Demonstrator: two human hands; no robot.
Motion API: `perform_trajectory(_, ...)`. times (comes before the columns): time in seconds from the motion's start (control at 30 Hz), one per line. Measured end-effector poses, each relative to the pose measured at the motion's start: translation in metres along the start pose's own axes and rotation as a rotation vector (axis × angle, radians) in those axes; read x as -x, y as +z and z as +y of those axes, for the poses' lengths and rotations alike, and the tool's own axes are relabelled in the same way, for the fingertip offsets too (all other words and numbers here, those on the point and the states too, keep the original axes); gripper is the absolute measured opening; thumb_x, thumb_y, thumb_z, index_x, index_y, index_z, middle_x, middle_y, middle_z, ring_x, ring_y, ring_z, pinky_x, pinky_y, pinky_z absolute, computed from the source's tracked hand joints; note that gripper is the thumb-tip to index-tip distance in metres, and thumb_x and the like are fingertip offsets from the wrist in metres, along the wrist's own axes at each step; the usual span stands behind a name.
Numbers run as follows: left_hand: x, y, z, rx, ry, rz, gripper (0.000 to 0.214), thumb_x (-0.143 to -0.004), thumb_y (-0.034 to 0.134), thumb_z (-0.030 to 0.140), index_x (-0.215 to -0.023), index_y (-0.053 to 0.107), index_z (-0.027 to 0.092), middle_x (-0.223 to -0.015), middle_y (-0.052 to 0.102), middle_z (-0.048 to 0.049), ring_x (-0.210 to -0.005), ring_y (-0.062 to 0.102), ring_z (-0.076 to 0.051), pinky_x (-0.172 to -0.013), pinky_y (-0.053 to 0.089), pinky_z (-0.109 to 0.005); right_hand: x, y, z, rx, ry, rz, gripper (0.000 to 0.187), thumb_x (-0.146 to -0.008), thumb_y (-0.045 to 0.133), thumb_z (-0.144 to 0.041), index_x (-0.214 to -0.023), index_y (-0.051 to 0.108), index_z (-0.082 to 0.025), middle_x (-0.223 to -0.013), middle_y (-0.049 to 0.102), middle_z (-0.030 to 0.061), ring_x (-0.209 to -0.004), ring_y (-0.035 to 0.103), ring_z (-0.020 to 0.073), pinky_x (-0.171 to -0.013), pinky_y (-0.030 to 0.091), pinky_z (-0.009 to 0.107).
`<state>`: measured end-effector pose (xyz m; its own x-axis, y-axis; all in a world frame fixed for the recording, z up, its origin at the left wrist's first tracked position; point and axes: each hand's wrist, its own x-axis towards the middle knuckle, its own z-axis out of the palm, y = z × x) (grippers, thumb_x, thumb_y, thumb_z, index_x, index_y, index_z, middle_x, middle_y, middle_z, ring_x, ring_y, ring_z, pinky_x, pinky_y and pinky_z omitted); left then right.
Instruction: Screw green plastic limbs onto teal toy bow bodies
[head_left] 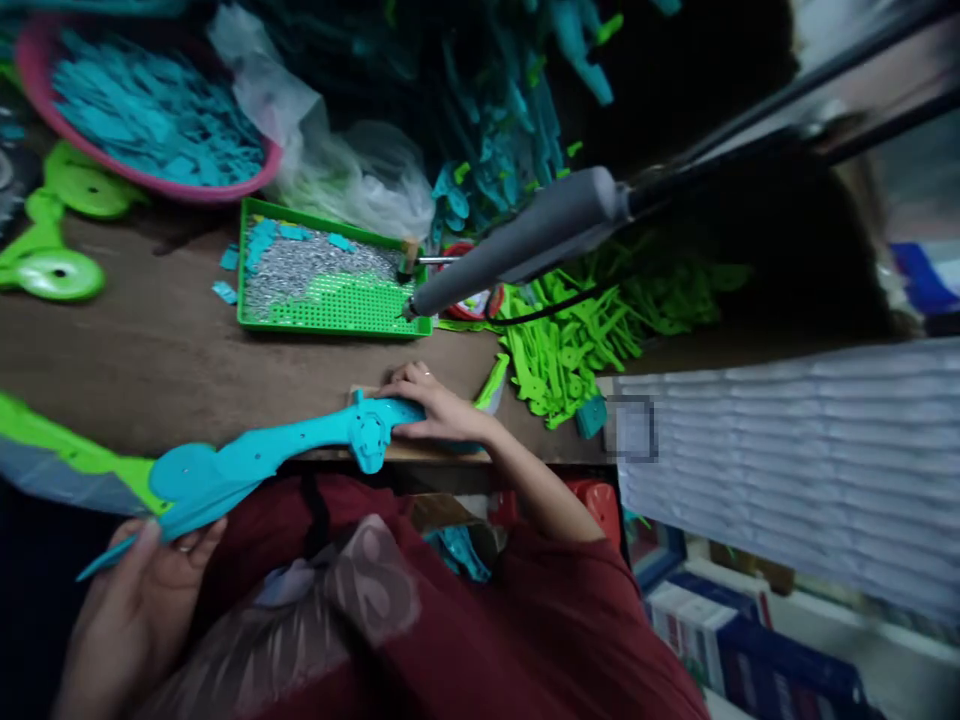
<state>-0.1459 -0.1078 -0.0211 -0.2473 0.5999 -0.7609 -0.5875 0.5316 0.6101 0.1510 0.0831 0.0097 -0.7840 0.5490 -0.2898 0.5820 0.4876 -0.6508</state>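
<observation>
A long turquoise plastic part (285,455) lies across the front edge of the wooden table (150,350). My right hand (435,405) rests on its right end, fingers curled over it and pressing it to the table. My left hand (127,610) is low at the left, under the part's wide left end, with the thumb up against it and the fingers closed on it. A bright green piece (491,382) pokes out just right of my right hand.
A green tray (330,310) of small silver screws stands behind the part. A grey hanging power tool (525,240) points down at its right corner. Loose green plastic parts (585,340) pile at the right, a pink basin (150,180) of turquoise pieces at the back left, green discs (60,275) far left.
</observation>
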Motion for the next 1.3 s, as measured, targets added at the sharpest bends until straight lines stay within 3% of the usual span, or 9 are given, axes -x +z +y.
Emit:
perform_trajectory(0.2,0.002,0.005,0.004,0.011,-0.021,0.023,0.012,-0.087,0.057,0.051,-0.085,0.069,0.049,-0.122,0.062,0.0341,-0.146,0.030,-0.010,-0.115,0.042,-0.030,0.002,0.000,0.005,0.003,-0.018,0.044,0.048,-0.085,0.067,-0.041,-0.125,0.054,-0.019,-0.115,0.049,0.0102,-0.112,0.044,0.0244,-0.104,0.039,0.045)
perform_trajectory(0.4,0.004,0.008,0.009,0.132,0.048,0.000,0.017,-0.075,0.074,0.041,-0.071,0.061,0.032,-0.110,0.074,0.0178,-0.122,0.061,-0.019,-0.089,0.060,-0.030,0.004,0.004,-0.002,-0.003,-0.026,0.059,0.048,-0.086,0.065,-0.044,-0.124,0.055,-0.016,-0.112,0.051,0.0098,-0.108,0.047,0.0236,-0.101,0.042,0.045)
perform_trajectory(0.53,-0.001,0.008,0.009,0.268,0.044,-0.031,0.023,-0.070,0.082,0.038,-0.075,0.061,0.027,-0.098,0.076,0.0083,-0.100,0.069,-0.018,-0.082,0.061,-0.028,-0.004,-0.027,-0.015,0.033,-0.058,0.004,0.043,-0.088,0.063,-0.042,-0.125,0.057,-0.021,-0.113,0.055,0.0087,-0.107,0.053,0.0228,-0.096,0.047,0.042)
perform_trajectory(0.7,-0.007,0.008,-0.005,0.271,0.182,-0.077,0.042,-0.074,0.077,0.053,-0.094,0.068,0.017,-0.095,0.076,-0.0068,-0.087,0.072,-0.024,-0.078,0.061,-0.038,-0.040,-0.090,-0.004,0.759,0.217,0.443,0.020,-0.091,0.049,-0.021,-0.097,0.068,-0.014,-0.096,0.060,0.0158,-0.091,0.055,0.0277,-0.075,0.044,0.039)
perform_trajectory(0.77,-0.011,0.004,-0.009,0.251,0.207,-0.082,0.051,-0.077,0.070,0.062,-0.089,0.070,0.012,-0.087,0.076,-0.0113,-0.081,0.073,-0.027,-0.076,0.061,-0.040,-0.060,-0.105,0.011,1.061,0.299,0.381,0.022,-0.091,0.048,-0.019,-0.083,0.068,-0.012,-0.090,0.059,0.0205,-0.091,0.054,0.0325,-0.066,0.037,0.038)
perform_trajectory(0.83,-0.014,0.000,-0.010,0.244,0.220,-0.106,0.055,-0.078,0.066,0.065,-0.083,0.072,0.011,-0.082,0.075,-0.0130,-0.078,0.073,-0.028,-0.073,0.061,-0.040,-0.076,-0.114,0.026,1.224,0.203,0.248,0.027,-0.092,0.046,-0.018,-0.075,0.067,-0.017,-0.087,0.060,0.0196,-0.089,0.054,0.0321,-0.063,0.034,0.037)
perform_trajectory(1.07,-0.008,-0.004,-0.017,0.296,0.243,-0.174,0.050,-0.079,0.067,0.063,-0.081,0.072,0.013,-0.079,0.074,-0.0086,-0.073,0.073,-0.024,-0.075,0.061,-0.035,-0.084,-0.130,0.038,1.222,-0.011,0.191,0.020,-0.091,0.047,-0.024,-0.083,0.065,-0.019,-0.091,0.064,0.0162,-0.079,0.056,0.0285,-0.063,0.042,0.038)
perform_trajectory(1.23,-0.013,-0.006,-0.016,0.240,0.196,-0.269,0.049,-0.077,0.071,0.060,-0.079,0.070,0.012,-0.081,0.075,-0.0094,-0.077,0.073,-0.023,-0.075,0.062,-0.034,-0.095,-0.130,0.001,0.974,-0.147,0.780,0.022,-0.089,0.047,-0.031,-0.069,0.052,-0.024,-0.057,0.046,0.0035,-0.046,0.041,0.0186,-0.043,0.028,0.031)
perform_trajectory(1.3,-0.016,-0.005,-0.014,0.196,0.198,-0.291,0.048,-0.075,0.073,0.059,-0.079,0.070,0.011,-0.078,0.075,-0.0088,-0.076,0.073,-0.023,-0.073,0.061,-0.033,-0.101,-0.113,-0.027,0.942,-0.172,0.880,0.023,-0.090,0.047,-0.035,-0.071,0.055,-0.024,-0.053,0.044,0.0018,-0.042,0.038,0.0169,-0.041,0.025,0.030)
